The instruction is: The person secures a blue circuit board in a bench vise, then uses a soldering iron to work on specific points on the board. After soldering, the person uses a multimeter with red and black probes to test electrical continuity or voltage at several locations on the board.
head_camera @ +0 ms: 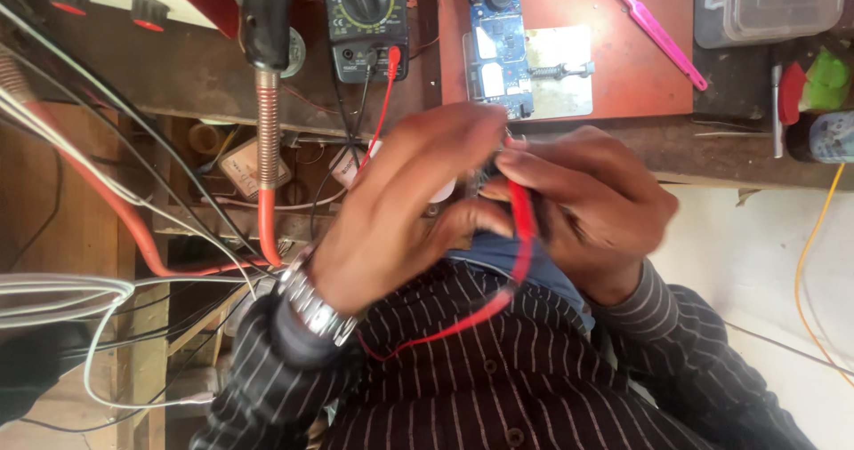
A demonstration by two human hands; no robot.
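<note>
1. My left hand (400, 210) and right hand (583, 205) are pinching the red probe (522, 210) at chest level.
2. Multimeter (365, 14) leads plugged in.
3. Circuit board (500, 45) in its holder untouched; probing left, probably.

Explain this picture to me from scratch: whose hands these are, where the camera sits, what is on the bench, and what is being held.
There is one picture, taken by a camera worn on a person's head and looking down at their own hands, so the striped shirt at the bottom belongs to the wearer. No machine is involved. The left hand, with a metal wristwatch, and the right hand meet in the middle. The right hand grips a red test probe whose red lead loops down over the shirt. The hands are blurred, so whatever small part sits between them cannot be made out. On the bench beyond lie a multimeter, a blue circuit board clamped on a metal holder on a red mat, and a pink tool.
</note>
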